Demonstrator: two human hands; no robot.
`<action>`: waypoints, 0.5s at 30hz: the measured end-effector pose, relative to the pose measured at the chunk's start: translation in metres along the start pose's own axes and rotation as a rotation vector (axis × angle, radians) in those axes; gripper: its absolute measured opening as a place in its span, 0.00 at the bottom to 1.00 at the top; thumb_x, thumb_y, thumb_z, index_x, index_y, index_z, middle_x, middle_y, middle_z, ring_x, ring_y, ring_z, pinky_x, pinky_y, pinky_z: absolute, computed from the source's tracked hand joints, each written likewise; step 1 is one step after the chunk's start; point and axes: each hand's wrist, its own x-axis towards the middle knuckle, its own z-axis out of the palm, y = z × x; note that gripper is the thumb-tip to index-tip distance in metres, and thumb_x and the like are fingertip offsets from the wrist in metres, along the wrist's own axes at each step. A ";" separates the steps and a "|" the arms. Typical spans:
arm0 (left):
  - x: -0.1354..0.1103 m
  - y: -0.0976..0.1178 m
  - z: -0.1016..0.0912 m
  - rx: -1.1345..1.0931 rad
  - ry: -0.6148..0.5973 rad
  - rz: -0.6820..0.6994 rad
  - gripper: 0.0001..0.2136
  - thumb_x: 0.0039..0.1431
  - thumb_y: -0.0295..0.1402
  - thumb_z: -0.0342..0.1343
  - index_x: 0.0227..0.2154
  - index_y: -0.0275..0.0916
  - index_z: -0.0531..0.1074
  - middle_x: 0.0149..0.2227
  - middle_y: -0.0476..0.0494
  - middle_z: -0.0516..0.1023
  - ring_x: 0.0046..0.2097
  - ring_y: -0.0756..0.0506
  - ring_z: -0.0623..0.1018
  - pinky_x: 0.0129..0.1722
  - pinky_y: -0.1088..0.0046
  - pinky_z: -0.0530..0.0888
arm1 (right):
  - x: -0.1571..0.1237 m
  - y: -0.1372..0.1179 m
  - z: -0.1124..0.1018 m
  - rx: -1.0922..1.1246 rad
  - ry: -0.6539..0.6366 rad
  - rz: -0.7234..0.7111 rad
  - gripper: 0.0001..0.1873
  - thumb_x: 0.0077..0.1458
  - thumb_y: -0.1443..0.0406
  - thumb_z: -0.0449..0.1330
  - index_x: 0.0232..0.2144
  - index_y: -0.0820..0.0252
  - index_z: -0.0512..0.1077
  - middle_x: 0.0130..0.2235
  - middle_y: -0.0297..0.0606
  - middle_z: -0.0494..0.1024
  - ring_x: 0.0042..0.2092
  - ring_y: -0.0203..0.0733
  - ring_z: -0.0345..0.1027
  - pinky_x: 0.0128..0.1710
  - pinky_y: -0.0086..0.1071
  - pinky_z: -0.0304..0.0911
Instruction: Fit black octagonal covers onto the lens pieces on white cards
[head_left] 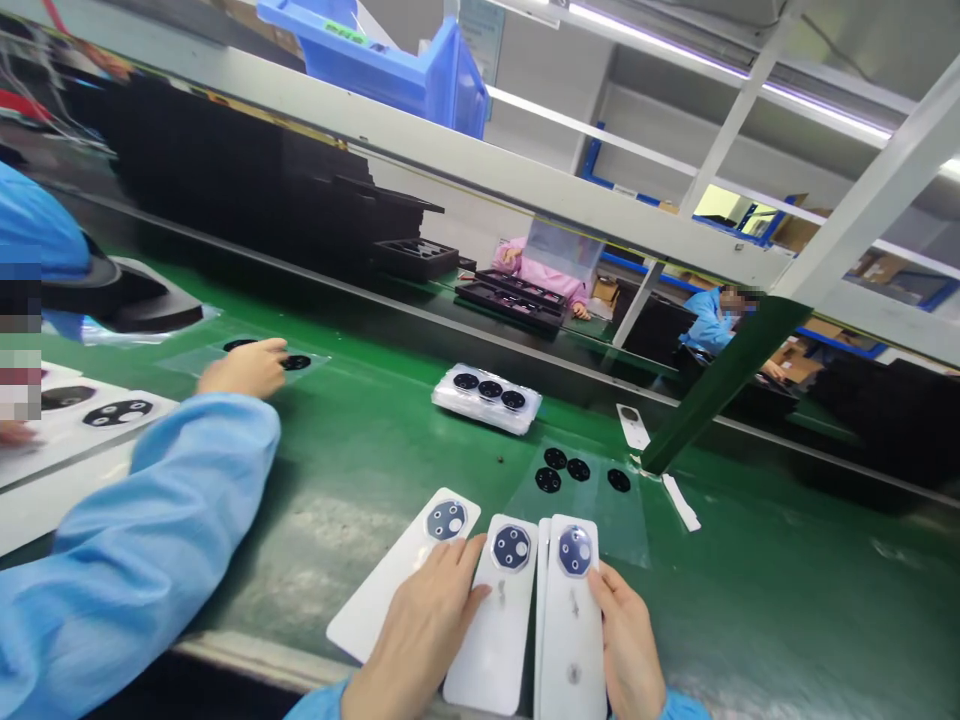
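we count three white back covers (499, 620) at the bench's (750, 600) near edge, four black discs (555, 458), one wrapped bundle (487, 398).

Lower end of rightmost white cover (571, 640) off-frame

I see 3 white covers (495, 625), each with a dark blue lens ring (511, 547) spotted white and edged in silver. The counter (360, 450) is glossy green. 4 discs (566, 468) are black, the sleeve (150, 530) light blue, the bin (390, 60) brighter blue, the trays (416, 255) black.
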 end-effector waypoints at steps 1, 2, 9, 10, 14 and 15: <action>-0.002 0.002 0.005 0.036 0.016 0.064 0.16 0.56 0.30 0.49 0.48 0.40 0.66 0.42 0.39 0.74 0.45 0.37 0.73 0.42 0.60 0.71 | 0.000 0.001 -0.003 0.002 0.008 -0.010 0.22 0.37 0.55 0.69 0.32 0.62 0.72 0.31 0.36 0.80 0.31 0.45 0.73 0.29 0.32 0.65; -0.005 0.005 0.012 0.070 0.023 0.148 0.15 0.56 0.30 0.49 0.48 0.40 0.67 0.44 0.38 0.74 0.46 0.37 0.73 0.43 0.60 0.71 | 0.001 0.003 -0.006 -0.001 0.017 -0.024 0.21 0.37 0.54 0.69 0.31 0.61 0.72 0.30 0.36 0.80 0.31 0.44 0.73 0.29 0.32 0.65; -0.020 0.025 0.039 0.067 -0.178 0.503 0.29 0.53 0.38 0.58 0.58 0.44 0.57 0.59 0.41 0.65 0.60 0.35 0.63 0.57 0.54 0.63 | 0.001 0.001 -0.029 -0.208 0.050 -0.097 0.21 0.39 0.50 0.66 0.28 0.60 0.69 0.23 0.32 0.75 0.26 0.41 0.68 0.25 0.29 0.61; -0.019 0.027 0.038 0.066 -0.219 0.510 0.30 0.52 0.39 0.59 0.58 0.44 0.57 0.59 0.42 0.64 0.60 0.35 0.62 0.57 0.52 0.63 | 0.000 -0.002 -0.032 -0.273 0.047 -0.111 0.21 0.40 0.49 0.65 0.27 0.60 0.68 0.22 0.32 0.74 0.26 0.40 0.67 0.25 0.29 0.60; -0.017 0.029 0.042 0.093 -0.281 0.487 0.31 0.50 0.40 0.61 0.57 0.44 0.60 0.60 0.43 0.63 0.61 0.33 0.60 0.58 0.47 0.59 | -0.001 -0.018 -0.048 -0.463 0.047 -0.252 0.20 0.42 0.49 0.64 0.23 0.60 0.69 0.26 0.32 0.73 0.31 0.39 0.65 0.30 0.28 0.59; -0.017 0.028 0.044 0.103 -0.277 0.485 0.31 0.50 0.39 0.61 0.57 0.44 0.59 0.60 0.42 0.62 0.61 0.33 0.59 0.58 0.47 0.59 | -0.001 -0.023 -0.054 -0.484 0.054 -0.262 0.19 0.42 0.50 0.64 0.22 0.60 0.69 0.27 0.32 0.73 0.31 0.39 0.65 0.31 0.28 0.59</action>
